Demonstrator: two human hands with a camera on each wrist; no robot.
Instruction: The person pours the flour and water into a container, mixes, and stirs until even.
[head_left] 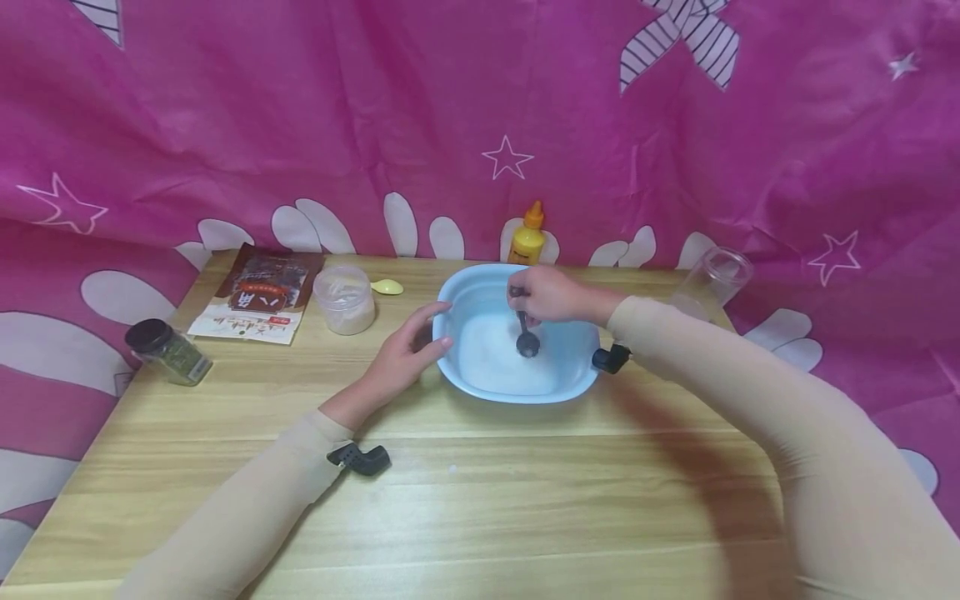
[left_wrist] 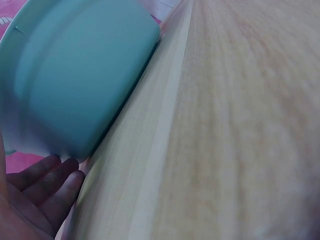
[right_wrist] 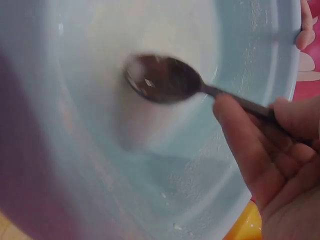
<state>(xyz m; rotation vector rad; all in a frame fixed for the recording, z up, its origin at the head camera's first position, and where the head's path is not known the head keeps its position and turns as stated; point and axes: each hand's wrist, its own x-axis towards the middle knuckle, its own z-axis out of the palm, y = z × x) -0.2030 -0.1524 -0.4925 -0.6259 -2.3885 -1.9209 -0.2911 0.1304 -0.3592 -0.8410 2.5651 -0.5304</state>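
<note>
A light-blue plastic basin [head_left: 480,393] holds whitish, cloudy liquid. My left hand [head_left: 401,358] is at its left end, thumb and index finger over the rim. In the left wrist view, the other fingers [left_wrist: 52,187] of that hand lie against the basin's outer wall [left_wrist: 85,85]. Over the basin, my right hand [head_left: 551,296] pinches the handle of a dark spoon [head_left: 528,343] between thumb and fingers. The spoon's bowl [right_wrist: 162,77] points down into the basin and looks wet and shiny in the right wrist view.
Behind the basin stands a yellow squeeze bottle [head_left: 528,242]. Leftward are a clear tub [head_left: 345,304] of pale powder, a small yellow spoon [head_left: 387,287], a brown-and-white food packet [head_left: 258,296] and a black-lidded jar [head_left: 172,354]. A clear container [head_left: 712,279] sits behind the right forearm.
</note>
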